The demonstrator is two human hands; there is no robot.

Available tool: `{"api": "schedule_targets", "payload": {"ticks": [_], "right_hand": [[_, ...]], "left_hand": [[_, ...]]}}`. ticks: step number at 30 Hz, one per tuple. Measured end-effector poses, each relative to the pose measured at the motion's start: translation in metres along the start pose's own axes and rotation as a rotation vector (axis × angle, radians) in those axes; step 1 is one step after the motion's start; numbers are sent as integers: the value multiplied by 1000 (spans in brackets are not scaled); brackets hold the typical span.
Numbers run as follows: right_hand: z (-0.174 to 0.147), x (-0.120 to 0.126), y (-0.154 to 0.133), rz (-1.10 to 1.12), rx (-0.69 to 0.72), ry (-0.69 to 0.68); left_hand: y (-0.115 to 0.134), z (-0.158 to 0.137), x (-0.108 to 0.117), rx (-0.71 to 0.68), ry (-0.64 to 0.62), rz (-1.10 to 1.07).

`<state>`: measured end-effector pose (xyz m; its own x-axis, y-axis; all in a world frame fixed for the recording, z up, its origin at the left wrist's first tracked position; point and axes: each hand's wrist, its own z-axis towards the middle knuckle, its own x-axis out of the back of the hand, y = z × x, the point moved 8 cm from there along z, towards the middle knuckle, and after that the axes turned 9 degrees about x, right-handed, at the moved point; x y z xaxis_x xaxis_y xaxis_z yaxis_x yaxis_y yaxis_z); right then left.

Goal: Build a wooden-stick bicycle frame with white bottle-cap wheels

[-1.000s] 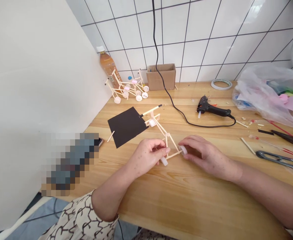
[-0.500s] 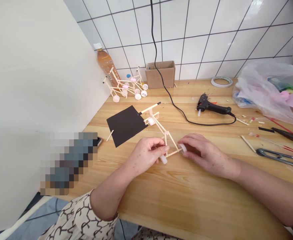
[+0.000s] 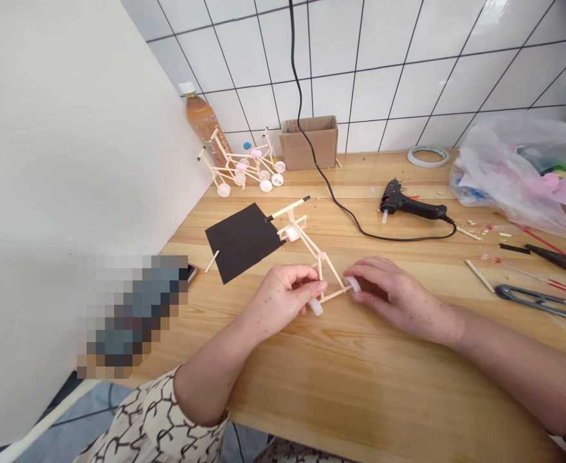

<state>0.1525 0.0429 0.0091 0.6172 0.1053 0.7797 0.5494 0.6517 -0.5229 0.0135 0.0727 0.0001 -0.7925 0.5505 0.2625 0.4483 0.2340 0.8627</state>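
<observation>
A small model tricycle (image 3: 332, 264) made of pale wooden sticks lies on the wooden table between my hands. Its handlebar stick has black ends and points away from me, over the edge of a black card (image 3: 242, 243). My left hand (image 3: 290, 296) pinches the frame near one white wheel (image 3: 316, 307), fingers closed. My right hand (image 3: 396, 297) is closed on the other white wheel (image 3: 354, 285), holding it between thumb and fingers at the end of the axle stick. Part of each wheel is hidden by the fingers.
Similar stick models (image 3: 244, 164) stand at the back left beside a tea bottle (image 3: 208, 125) and a cardboard box (image 3: 309, 143). A black glue gun (image 3: 415, 206), its cord, a tape roll (image 3: 428, 156), a plastic bag (image 3: 529, 173) and snips (image 3: 543, 303) lie rightward. A blurred-out object (image 3: 136, 315) is left.
Hardly anything differs. The view has shifted very slightly, while both hands keep their hold on the model tricycle.
</observation>
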Motion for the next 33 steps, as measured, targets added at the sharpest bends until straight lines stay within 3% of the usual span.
{"api": "schedule_targets", "payload": {"ticks": [13, 19, 23, 28, 33], "right_hand": [[0, 0, -1, -2, 3, 11], [1, -1, 0, -3, -3, 2], [1, -1, 0, 2, -3, -7], [1, 0, -1, 7, 0, -3], [1, 0, -2, 11, 7, -9]], "left_hand": [[-1, 0, 1, 32, 30, 59], [-2, 1, 3, -14, 63, 197], [3, 0, 6, -56, 106, 177], [8, 0, 12, -81, 186, 107], [13, -3, 26, -174, 377, -11]]}}
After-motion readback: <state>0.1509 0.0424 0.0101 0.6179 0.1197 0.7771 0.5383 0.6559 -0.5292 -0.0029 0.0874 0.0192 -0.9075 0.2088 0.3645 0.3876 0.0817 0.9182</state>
